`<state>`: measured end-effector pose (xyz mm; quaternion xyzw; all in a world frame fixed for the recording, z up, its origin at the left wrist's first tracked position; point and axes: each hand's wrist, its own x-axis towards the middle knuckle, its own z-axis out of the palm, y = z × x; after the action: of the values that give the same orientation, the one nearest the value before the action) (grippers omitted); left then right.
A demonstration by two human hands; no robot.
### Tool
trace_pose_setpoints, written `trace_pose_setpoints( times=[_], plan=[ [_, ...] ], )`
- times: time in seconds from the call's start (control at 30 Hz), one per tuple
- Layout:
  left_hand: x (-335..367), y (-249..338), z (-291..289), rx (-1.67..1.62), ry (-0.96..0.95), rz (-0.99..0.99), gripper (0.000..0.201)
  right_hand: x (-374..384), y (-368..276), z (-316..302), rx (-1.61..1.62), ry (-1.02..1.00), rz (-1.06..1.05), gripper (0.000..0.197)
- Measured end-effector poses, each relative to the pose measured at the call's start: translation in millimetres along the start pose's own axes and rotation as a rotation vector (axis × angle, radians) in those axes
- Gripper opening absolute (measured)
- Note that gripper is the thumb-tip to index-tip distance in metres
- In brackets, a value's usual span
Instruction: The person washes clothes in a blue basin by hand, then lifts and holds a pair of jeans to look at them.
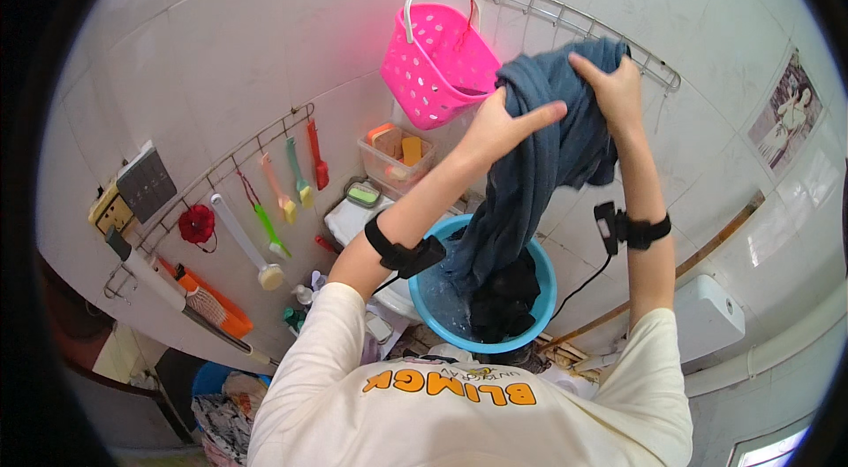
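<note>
My left hand [505, 129] and my right hand [616, 94] hold up a dark blue-grey garment [539, 171], one at each side of its bunched upper part. Both thumbs show on top; the other fingers are mostly hidden behind the cloth. Its lower end hangs down into a light blue basin [549, 295] of cloudy water. Black cloth [505, 301] lies in the basin beside the hanging end. What kind of garment it is cannot be made out.
A pink perforated basket [413, 83] hangs left of the garment from a wall rack [574, 18]. Several brushes, one with a long white handle [237, 228], hang on the left wall. A clear tub [393, 168] holds sponges. A wooden pole [720, 237] leans at the right by a white cistern [709, 318].
</note>
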<state>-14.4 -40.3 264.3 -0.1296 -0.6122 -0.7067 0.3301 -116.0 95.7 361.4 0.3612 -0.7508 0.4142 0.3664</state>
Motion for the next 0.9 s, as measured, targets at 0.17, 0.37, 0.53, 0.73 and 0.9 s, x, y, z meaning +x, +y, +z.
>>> trace_pose_setpoints(
  times=[0.17,0.37,0.53,0.73,0.9],
  plan=[
    [-19,-34,-4,0.399,0.06,0.071,0.057,-59,12,-18,0.636,-0.219,0.514,0.03],
    [-32,-40,-25,0.418,-0.215,-0.039,0.022,-103,40,-37,0.9,-0.296,0.801,0.027],
    [-44,-74,-24,-0.624,0.006,-0.527,0.025,-181,90,-20,1.418,-0.298,0.891,0.07],
    [-67,-83,-12,-0.62,-0.063,-0.534,0.034,-269,60,-3,1.117,-0.338,0.86,0.054],
    [-78,-77,-46,0.077,-0.297,-0.304,0.063,-245,48,8,1.125,-0.098,0.727,0.034]
  ],
)
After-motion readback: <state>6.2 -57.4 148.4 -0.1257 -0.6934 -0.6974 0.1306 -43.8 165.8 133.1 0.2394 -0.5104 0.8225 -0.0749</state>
